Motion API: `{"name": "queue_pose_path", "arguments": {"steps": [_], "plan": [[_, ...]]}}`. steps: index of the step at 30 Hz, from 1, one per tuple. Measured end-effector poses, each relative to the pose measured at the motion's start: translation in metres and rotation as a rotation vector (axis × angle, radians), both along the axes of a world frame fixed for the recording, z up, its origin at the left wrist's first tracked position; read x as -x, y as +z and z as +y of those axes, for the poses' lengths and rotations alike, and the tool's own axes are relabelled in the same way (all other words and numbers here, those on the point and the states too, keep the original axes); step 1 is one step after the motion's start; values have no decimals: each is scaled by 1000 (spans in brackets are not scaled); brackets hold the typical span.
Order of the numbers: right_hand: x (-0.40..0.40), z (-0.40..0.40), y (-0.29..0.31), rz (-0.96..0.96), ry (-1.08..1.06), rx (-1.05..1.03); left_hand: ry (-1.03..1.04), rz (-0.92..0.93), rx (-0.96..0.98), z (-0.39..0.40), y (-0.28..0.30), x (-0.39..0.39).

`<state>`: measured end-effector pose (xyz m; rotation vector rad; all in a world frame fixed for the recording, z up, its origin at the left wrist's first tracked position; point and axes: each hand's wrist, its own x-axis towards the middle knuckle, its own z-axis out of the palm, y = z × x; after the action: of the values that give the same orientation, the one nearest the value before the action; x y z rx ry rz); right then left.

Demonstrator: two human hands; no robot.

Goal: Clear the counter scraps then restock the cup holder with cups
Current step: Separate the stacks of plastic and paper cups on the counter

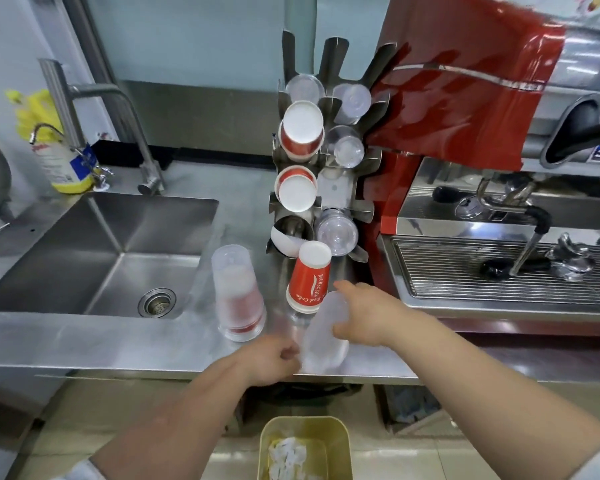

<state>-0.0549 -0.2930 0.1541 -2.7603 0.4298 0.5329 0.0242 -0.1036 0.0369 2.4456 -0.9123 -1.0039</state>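
Gripping the clear plastic cup point(324, 336) over the table's point(84, 344) front edge, the right hand point(364, 317) wraps its side and the left hand point(271, 358) pinches its rim. Steadying it with both hands looks wise before feeding it into the cup holder point(321, 174) ahead of the right hand, past the red paper cup point(309, 278) just beyond the fingers.

Both bare forearms are extended forward from the bottom of the view, converging toward the middle. The left hand point(271, 358) is held lower, its fingers curled in a pinch. The right hand point(364, 315) is raised slightly above it, its fingers bent in a grip.
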Motion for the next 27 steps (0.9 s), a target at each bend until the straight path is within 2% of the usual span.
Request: {"name": "queue_pose_path", "arguments": {"steps": [3,6,9,13,16,19,22,27], "plan": [[-14,7,25,-11,118,104,-92,6,-71,20,13,-12],[-32,22,51,-40,198,113,-127,1,-160,45,35,-26],[-51,41,67,-86,240,38,-159,-71,-245,72,58,-47],[-78,69,66,-284,256,-69,-97,-176,-273,97,68,-77],[-94,89,51,-366,220,-146,60,-232,-112,102,56,-81],[-102,102,33,-372,176,-207,237,-104,152,95,34,-71],[-101,106,20,-388,110,-286,360,-60,368,89,8,-66],[-96,106,4,-403,31,-343,528,22,559,84,-17,-49]]}}
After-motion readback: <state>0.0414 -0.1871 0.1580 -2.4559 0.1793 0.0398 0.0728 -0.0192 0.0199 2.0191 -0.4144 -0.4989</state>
